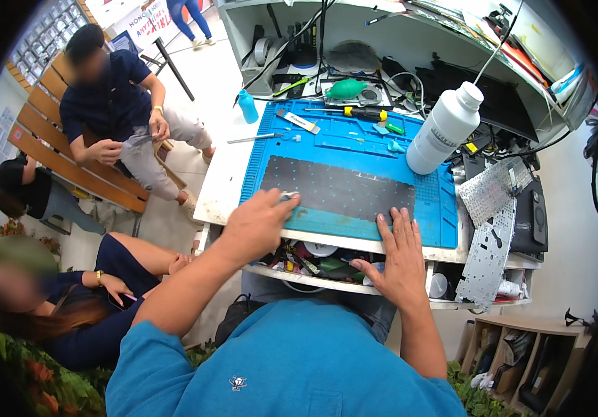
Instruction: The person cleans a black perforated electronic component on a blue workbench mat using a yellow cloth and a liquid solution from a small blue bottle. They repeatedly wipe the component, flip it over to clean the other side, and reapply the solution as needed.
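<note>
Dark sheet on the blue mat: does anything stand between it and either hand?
Only a small silvery thing, pinched in the left hand over the dark sheet, near its left end. Nothing visible separates the right hand from the near edge. The white bottle stands beyond the far right corner.

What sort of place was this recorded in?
Probably an electronics repair shop: a flat blue moulded work mat, a yellow-and-black-handled screwdriver on it, and perforated silver metal plates to the mat's right suggest so.
</note>
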`<act>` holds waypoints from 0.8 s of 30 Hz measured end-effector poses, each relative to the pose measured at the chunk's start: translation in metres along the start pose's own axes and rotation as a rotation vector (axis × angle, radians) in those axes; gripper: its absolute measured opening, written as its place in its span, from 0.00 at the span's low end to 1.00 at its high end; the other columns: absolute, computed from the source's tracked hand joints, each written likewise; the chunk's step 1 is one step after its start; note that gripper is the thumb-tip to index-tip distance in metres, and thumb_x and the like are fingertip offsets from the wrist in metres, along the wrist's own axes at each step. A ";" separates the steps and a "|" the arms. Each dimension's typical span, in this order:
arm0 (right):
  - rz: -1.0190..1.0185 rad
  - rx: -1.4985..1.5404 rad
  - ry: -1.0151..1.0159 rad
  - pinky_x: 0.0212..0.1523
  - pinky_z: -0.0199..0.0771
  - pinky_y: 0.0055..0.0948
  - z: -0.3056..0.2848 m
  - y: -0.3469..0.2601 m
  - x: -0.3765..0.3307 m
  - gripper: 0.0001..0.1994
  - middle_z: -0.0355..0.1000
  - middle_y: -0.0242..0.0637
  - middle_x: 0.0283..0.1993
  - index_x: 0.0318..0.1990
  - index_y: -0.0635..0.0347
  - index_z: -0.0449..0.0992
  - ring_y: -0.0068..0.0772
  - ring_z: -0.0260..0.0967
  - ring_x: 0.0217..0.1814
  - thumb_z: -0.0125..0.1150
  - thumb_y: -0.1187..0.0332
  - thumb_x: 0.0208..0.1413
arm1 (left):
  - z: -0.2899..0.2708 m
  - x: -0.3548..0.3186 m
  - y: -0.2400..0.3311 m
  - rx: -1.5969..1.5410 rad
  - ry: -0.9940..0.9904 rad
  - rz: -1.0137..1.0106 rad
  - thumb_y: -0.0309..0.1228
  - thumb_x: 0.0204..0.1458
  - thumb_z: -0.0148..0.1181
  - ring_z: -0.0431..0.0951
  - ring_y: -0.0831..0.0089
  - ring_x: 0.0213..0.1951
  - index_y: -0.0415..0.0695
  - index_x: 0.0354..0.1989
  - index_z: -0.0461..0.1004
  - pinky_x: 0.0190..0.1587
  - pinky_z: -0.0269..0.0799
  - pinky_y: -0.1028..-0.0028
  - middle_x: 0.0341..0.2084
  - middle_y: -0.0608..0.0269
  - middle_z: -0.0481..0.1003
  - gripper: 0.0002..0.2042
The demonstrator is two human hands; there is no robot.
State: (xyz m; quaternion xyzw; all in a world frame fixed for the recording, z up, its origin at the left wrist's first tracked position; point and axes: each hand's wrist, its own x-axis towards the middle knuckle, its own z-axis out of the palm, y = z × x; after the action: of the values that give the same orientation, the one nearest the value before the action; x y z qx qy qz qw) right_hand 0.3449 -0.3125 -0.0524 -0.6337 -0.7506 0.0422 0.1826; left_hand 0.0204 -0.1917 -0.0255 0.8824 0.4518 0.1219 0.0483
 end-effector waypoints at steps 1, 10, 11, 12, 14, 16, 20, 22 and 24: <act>0.005 0.004 -0.002 0.89 0.43 0.61 0.000 0.000 0.000 0.51 0.56 0.59 0.86 0.81 0.61 0.64 0.62 0.44 0.92 0.74 0.36 0.60 | 0.000 -0.004 -0.008 -0.008 -0.003 -0.029 0.30 0.66 0.62 0.80 0.55 0.48 0.53 0.66 0.84 0.52 0.81 0.58 0.46 0.58 0.79 0.20; -0.066 -0.039 -0.043 0.88 0.38 0.68 0.002 -0.029 0.010 0.53 0.61 0.59 0.83 0.78 0.71 0.65 0.62 0.47 0.91 0.70 0.33 0.61 | 0.015 0.032 0.005 -0.022 0.081 0.082 0.28 0.63 0.63 0.80 0.53 0.49 0.49 0.64 0.83 0.52 0.80 0.58 0.45 0.55 0.79 0.20; -0.064 -0.018 -0.077 0.88 0.37 0.69 0.004 -0.029 0.009 0.53 0.62 0.59 0.83 0.78 0.72 0.65 0.62 0.47 0.91 0.70 0.33 0.62 | 0.019 0.033 -0.013 -0.017 0.102 0.071 0.28 0.64 0.62 0.79 0.52 0.49 0.50 0.65 0.83 0.53 0.80 0.58 0.45 0.56 0.79 0.20; -0.075 -0.034 -0.054 0.88 0.38 0.69 0.003 -0.030 0.008 0.52 0.64 0.59 0.81 0.77 0.72 0.67 0.60 0.51 0.90 0.68 0.32 0.63 | 0.015 0.036 -0.035 0.010 0.092 -0.065 0.27 0.63 0.61 0.79 0.51 0.50 0.49 0.65 0.83 0.55 0.80 0.59 0.47 0.55 0.80 0.21; -0.064 -0.077 -0.074 0.88 0.39 0.68 -0.002 -0.034 0.013 0.52 0.64 0.59 0.81 0.77 0.73 0.67 0.59 0.52 0.89 0.67 0.31 0.63 | -0.006 0.052 -0.041 0.140 -0.007 -0.113 0.26 0.62 0.61 0.80 0.52 0.51 0.50 0.64 0.84 0.55 0.80 0.58 0.48 0.55 0.80 0.21; -0.086 -0.088 -0.086 0.87 0.41 0.66 -0.002 -0.043 0.027 0.52 0.64 0.59 0.81 0.77 0.73 0.67 0.59 0.53 0.89 0.65 0.30 0.64 | 0.011 0.058 -0.026 0.070 0.119 0.051 0.27 0.61 0.63 0.80 0.53 0.51 0.50 0.64 0.85 0.54 0.80 0.57 0.47 0.56 0.80 0.21; -0.123 -0.071 -0.096 0.87 0.45 0.63 0.007 -0.051 0.048 0.53 0.64 0.59 0.80 0.76 0.74 0.67 0.59 0.53 0.88 0.61 0.28 0.65 | 0.032 0.065 -0.006 -0.006 0.100 0.144 0.26 0.61 0.63 0.80 0.53 0.51 0.53 0.62 0.86 0.52 0.81 0.57 0.47 0.56 0.80 0.21; -0.140 -0.073 -0.094 0.87 0.47 0.63 0.013 -0.047 0.048 0.53 0.64 0.59 0.80 0.75 0.74 0.68 0.59 0.52 0.88 0.57 0.26 0.67 | 0.022 0.073 -0.037 0.006 0.128 0.031 0.27 0.61 0.64 0.81 0.53 0.50 0.55 0.61 0.87 0.51 0.81 0.57 0.46 0.55 0.80 0.20; -0.123 -0.085 -0.105 0.85 0.50 0.62 0.008 -0.051 0.052 0.51 0.66 0.58 0.78 0.73 0.74 0.70 0.58 0.55 0.86 0.58 0.27 0.67 | 0.012 0.082 -0.034 0.073 0.133 0.066 0.27 0.60 0.65 0.81 0.53 0.49 0.52 0.61 0.87 0.52 0.80 0.58 0.45 0.55 0.80 0.20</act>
State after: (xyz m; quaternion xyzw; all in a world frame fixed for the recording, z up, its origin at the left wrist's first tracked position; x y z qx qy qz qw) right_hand 0.2876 -0.2709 -0.0330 -0.5904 -0.7978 0.0321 0.1180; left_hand 0.0423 -0.1051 -0.0294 0.8879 0.4290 0.1652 -0.0177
